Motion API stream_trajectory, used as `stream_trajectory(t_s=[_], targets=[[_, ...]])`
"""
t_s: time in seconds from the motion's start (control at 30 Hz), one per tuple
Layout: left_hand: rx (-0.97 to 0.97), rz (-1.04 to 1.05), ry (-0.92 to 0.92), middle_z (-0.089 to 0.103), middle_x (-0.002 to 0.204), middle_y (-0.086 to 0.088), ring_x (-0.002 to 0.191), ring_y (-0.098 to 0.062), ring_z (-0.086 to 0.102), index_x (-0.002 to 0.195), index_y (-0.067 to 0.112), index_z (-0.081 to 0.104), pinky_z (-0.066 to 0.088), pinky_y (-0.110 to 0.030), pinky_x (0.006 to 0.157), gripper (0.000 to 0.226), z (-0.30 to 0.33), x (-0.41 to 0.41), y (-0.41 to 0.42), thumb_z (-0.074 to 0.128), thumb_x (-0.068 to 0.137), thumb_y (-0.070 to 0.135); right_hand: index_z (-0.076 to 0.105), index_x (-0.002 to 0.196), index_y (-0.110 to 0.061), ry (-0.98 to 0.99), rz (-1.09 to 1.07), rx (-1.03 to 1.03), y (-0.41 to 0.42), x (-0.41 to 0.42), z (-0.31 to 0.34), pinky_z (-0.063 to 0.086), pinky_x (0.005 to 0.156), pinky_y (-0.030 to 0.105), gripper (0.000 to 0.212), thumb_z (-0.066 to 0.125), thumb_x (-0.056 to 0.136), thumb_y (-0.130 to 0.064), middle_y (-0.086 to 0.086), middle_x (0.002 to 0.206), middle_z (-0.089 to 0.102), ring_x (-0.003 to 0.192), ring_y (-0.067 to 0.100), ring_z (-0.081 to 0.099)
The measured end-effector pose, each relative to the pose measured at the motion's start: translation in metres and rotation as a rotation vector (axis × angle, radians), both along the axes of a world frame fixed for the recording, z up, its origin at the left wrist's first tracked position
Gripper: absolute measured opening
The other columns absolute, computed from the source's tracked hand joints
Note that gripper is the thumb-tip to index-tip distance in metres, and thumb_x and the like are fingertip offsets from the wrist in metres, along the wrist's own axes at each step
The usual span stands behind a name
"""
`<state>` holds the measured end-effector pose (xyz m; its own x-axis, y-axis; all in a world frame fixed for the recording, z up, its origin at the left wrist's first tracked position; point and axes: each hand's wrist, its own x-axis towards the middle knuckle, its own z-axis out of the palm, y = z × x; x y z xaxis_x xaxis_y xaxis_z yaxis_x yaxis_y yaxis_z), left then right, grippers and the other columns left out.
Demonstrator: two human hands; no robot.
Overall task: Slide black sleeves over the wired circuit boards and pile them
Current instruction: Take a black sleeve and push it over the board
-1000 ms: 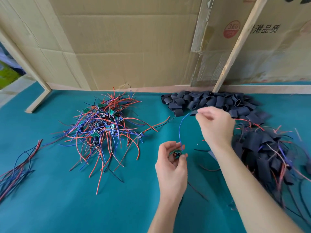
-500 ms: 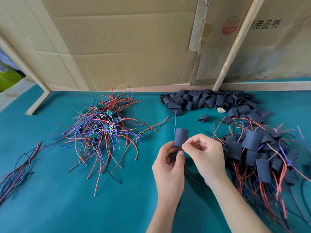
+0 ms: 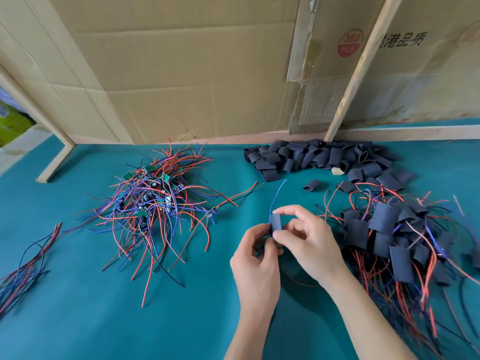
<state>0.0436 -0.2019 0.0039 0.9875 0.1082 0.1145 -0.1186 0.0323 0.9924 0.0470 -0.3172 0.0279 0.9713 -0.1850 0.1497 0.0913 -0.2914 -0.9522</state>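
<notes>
My left hand (image 3: pixel 255 258) pinches a small wired circuit board, mostly hidden behind its fingers, at the table's middle. My right hand (image 3: pixel 306 237) grips a black sleeve (image 3: pixel 275 222) threaded on the board's blue wire (image 3: pixel 275 194), which pokes up out of the sleeve's top. A tangle of bare circuit boards with red, blue and black wires (image 3: pixel 153 201) lies to the left. Loose black sleeves (image 3: pixel 317 158) are heaped at the back. Sleeved boards (image 3: pixel 389 237) are piled on the right.
The work surface is a teal cloth (image 3: pixel 104 307). A bundle of loose wires (image 3: pixel 23 268) lies at the left edge. One stray sleeve (image 3: pixel 311 185) sits apart from the heap. Cardboard panels (image 3: pixel 194 74) and wooden battens (image 3: pixel 355 71) wall off the back.
My right hand took a sleeve from the back heap, brought it to my left hand, and has slid it down the blue wire toward the board.
</notes>
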Motion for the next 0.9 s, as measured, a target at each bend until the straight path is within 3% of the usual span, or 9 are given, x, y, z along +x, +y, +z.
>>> stream_trajectory(t_s=[0.1, 0.2, 0.27, 0.5, 0.6, 0.77, 0.9], targets=[[-0.013, -0.018, -0.013, 0.077, 0.090, 0.005, 0.082, -0.014, 0.074, 0.096, 0.024, 0.074, 0.060, -0.025, 0.074, 0.033, 0.000, -0.001, 0.000, 0.056, 0.095, -0.003, 0.070, 0.106, -0.031, 0.008, 0.029, 0.038, -0.004, -0.001, 0.003, 0.056, 0.071, 0.037, 0.027, 0.071, 0.080, -0.039, 0.002, 0.078, 0.073, 0.070, 0.023, 0.070], [-0.014, -0.012, -0.007, 0.076, 0.089, 0.004, 0.082, -0.016, 0.073, 0.094, 0.025, 0.073, 0.061, -0.029, 0.073, 0.034, -0.001, -0.001, 0.000, 0.056, 0.094, -0.004, 0.070, 0.104, -0.026, 0.051, 0.090, 0.194, -0.008, -0.002, 0.006, 0.059, 0.066, 0.036, 0.030, 0.079, 0.077, -0.034, -0.001, 0.098, 0.073, 0.071, 0.029, 0.073], [-0.026, -0.001, -0.003, 0.076, 0.087, 0.002, 0.078, -0.017, 0.072, 0.093, 0.026, 0.072, 0.059, -0.026, 0.069, 0.034, -0.001, -0.001, 0.000, 0.057, 0.093, -0.004, 0.068, 0.105, -0.021, 0.075, 0.133, 0.263, -0.009, -0.003, 0.006, 0.060, 0.070, 0.040, 0.034, 0.084, 0.076, -0.030, 0.006, 0.105, 0.073, 0.072, 0.034, 0.071], [-0.113, -0.008, 0.035, 0.076, 0.089, -0.001, 0.071, -0.018, 0.073, 0.094, 0.021, 0.069, 0.058, -0.022, 0.063, 0.029, 0.001, -0.002, -0.001, 0.056, 0.096, -0.005, 0.062, 0.096, -0.019, 0.098, 0.202, 0.362, -0.014, -0.004, 0.009, 0.059, 0.064, 0.033, 0.039, 0.092, 0.072, -0.018, 0.018, 0.099, 0.078, 0.072, 0.028, 0.071], [-0.062, -0.003, 0.029, 0.077, 0.090, 0.003, 0.074, -0.015, 0.072, 0.096, 0.022, 0.070, 0.057, -0.024, 0.066, 0.031, 0.001, -0.001, -0.002, 0.056, 0.094, -0.005, 0.067, 0.098, -0.025, 0.042, 0.072, 0.322, -0.015, -0.003, 0.009, 0.058, 0.064, 0.030, 0.039, 0.092, 0.070, -0.014, 0.013, 0.094, 0.079, 0.072, 0.021, 0.070], [-0.053, -0.029, 0.038, 0.077, 0.090, 0.004, 0.080, -0.017, 0.072, 0.092, 0.025, 0.074, 0.054, -0.019, 0.065, 0.044, 0.000, -0.002, -0.002, 0.052, 0.088, -0.013, 0.076, 0.100, -0.020, -0.276, -0.395, 0.403, -0.033, 0.002, 0.011, 0.055, 0.064, 0.018, 0.027, 0.083, 0.082, -0.001, -0.001, 0.082, 0.080, 0.064, 0.009, 0.070], [-0.057, -0.072, 0.027, 0.078, 0.089, 0.003, 0.082, -0.017, 0.072, 0.088, 0.031, 0.075, 0.054, -0.020, 0.065, 0.048, 0.002, -0.002, -0.002, 0.052, 0.086, -0.011, 0.074, 0.097, -0.022, -0.444, -0.592, 0.436, -0.048, -0.002, 0.017, 0.057, 0.066, 0.019, 0.019, 0.081, 0.087, -0.008, -0.007, 0.082, 0.079, 0.063, 0.008, 0.071]])
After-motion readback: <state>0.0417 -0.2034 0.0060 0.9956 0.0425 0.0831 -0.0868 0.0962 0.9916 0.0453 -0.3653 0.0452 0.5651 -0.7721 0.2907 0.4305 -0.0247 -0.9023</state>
